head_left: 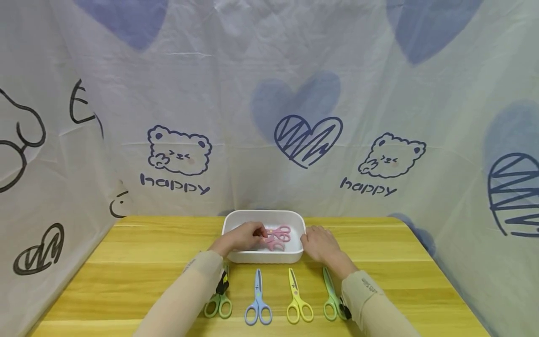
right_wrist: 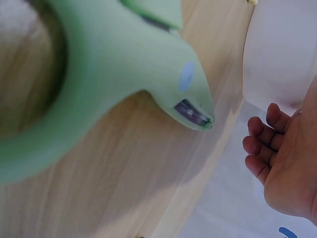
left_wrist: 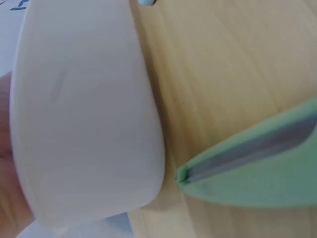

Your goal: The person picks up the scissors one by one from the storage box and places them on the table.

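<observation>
A white plastic tray (head_left: 265, 257) stands at the back of the table, with pink scissors (head_left: 275, 244) lying inside, their handles to the right. My left hand (head_left: 246, 235) reaches over the tray's front left and pinches the blade end of the pink scissors. In the left wrist view, the tray wall (left_wrist: 89, 124) hides those fingertips. At the tray's right end, my right hand (head_left: 321, 243) holds the rim; its fingers (right_wrist: 262, 139) are curled outside the wall, the thumb out of sight in the right wrist view.
In front of the tray lie blue scissors (head_left: 258, 299) and yellow scissors (head_left: 296, 299). Green scissors (head_left: 219, 302) lie partly under the left forearm, another green pair (head_left: 331, 297) beside the right sleeve. A patterned cloth (head_left: 252, 93) hangs behind the wooden table (head_left: 139, 267).
</observation>
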A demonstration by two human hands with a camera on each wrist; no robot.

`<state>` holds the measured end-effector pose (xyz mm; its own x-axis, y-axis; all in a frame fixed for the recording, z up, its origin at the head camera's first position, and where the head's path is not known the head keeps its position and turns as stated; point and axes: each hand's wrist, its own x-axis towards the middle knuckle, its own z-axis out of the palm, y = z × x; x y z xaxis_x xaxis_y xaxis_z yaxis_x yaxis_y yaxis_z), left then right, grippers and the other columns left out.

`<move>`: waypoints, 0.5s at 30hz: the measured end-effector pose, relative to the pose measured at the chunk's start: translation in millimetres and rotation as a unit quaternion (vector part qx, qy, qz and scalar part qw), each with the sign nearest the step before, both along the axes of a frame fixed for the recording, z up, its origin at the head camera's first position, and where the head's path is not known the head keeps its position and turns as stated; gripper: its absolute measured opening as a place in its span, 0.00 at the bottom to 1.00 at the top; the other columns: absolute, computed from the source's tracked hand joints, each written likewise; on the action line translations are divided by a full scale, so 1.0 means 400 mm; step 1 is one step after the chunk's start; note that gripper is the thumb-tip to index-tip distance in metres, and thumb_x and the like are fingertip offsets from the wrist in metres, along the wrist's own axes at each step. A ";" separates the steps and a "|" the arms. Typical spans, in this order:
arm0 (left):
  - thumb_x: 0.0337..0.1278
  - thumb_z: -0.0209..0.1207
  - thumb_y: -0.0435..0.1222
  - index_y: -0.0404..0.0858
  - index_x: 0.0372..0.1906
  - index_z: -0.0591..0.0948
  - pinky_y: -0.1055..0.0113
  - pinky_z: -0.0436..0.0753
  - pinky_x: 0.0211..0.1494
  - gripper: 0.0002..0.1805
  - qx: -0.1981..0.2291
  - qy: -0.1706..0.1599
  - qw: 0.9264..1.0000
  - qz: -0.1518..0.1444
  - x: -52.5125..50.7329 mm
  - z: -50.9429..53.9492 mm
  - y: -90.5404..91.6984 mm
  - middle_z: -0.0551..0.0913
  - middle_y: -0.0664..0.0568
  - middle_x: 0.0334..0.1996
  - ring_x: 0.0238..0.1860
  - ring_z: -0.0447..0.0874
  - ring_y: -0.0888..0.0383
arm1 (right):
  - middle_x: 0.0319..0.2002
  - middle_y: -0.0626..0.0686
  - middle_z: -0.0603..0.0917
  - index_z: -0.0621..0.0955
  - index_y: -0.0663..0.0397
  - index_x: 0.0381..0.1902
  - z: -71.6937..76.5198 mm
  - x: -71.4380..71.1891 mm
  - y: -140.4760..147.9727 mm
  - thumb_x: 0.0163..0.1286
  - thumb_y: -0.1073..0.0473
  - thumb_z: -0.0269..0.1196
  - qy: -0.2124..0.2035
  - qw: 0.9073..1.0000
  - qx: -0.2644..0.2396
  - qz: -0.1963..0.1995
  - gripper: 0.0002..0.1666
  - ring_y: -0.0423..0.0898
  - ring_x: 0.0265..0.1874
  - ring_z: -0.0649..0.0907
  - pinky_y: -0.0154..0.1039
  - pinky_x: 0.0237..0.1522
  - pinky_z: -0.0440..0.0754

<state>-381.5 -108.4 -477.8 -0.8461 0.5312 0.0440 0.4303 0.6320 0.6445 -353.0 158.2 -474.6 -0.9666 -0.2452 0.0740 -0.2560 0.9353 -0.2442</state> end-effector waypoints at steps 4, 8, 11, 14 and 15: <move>0.69 0.61 0.26 0.38 0.42 0.82 0.63 0.80 0.51 0.04 0.005 0.000 1.000 0.006 0.006 0.022 -0.010 0.82 0.51 0.37 0.40 0.77 0.59 | 0.56 0.62 0.82 0.78 0.67 0.61 -0.001 -0.003 0.000 0.82 0.51 0.46 -0.009 1.000 -0.004 0.000 0.27 0.60 0.57 0.78 0.57 0.66 0.71; 0.70 0.61 0.27 0.37 0.43 0.82 0.64 0.80 0.51 0.03 0.012 -0.002 1.000 0.011 0.006 0.028 -0.020 0.82 0.53 0.37 0.40 0.77 0.59 | 0.58 0.63 0.82 0.77 0.68 0.63 -0.006 -0.007 0.001 0.82 0.51 0.45 -0.013 1.000 -0.007 -0.001 0.28 0.60 0.59 0.77 0.58 0.67 0.70; 0.70 0.62 0.28 0.37 0.43 0.82 0.63 0.80 0.51 0.03 0.017 -0.005 1.000 0.017 0.010 0.029 -0.027 0.82 0.53 0.37 0.40 0.77 0.59 | 0.58 0.63 0.81 0.77 0.68 0.63 -0.008 -0.007 0.003 0.81 0.51 0.45 -0.011 1.000 -0.009 -0.002 0.28 0.61 0.59 0.77 0.58 0.67 0.69; 0.70 0.63 0.30 0.36 0.43 0.82 0.63 0.80 0.51 0.02 0.025 -0.009 0.999 0.023 0.018 0.033 -0.036 0.82 0.53 0.37 0.40 0.77 0.58 | 0.58 0.63 0.82 0.77 0.69 0.63 -0.007 -0.007 0.003 0.81 0.52 0.44 -0.010 1.000 -0.009 0.001 0.29 0.62 0.60 0.77 0.59 0.67 0.69; 0.70 0.63 0.30 0.36 0.43 0.82 0.63 0.80 0.51 0.02 0.029 -0.007 0.999 0.022 0.021 0.035 -0.039 0.82 0.52 0.37 0.40 0.77 0.58 | 0.58 0.64 0.82 0.77 0.69 0.62 -0.006 -0.006 0.003 0.80 0.52 0.45 -0.009 1.000 -0.008 0.002 0.28 0.62 0.59 0.77 0.59 0.67 0.69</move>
<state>-373.0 -124.0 -463.8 -0.8695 0.4902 0.0608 0.3930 0.6119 0.6864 -355.2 159.2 -477.0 -0.9667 -0.2484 0.0616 -0.2558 0.9300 -0.2638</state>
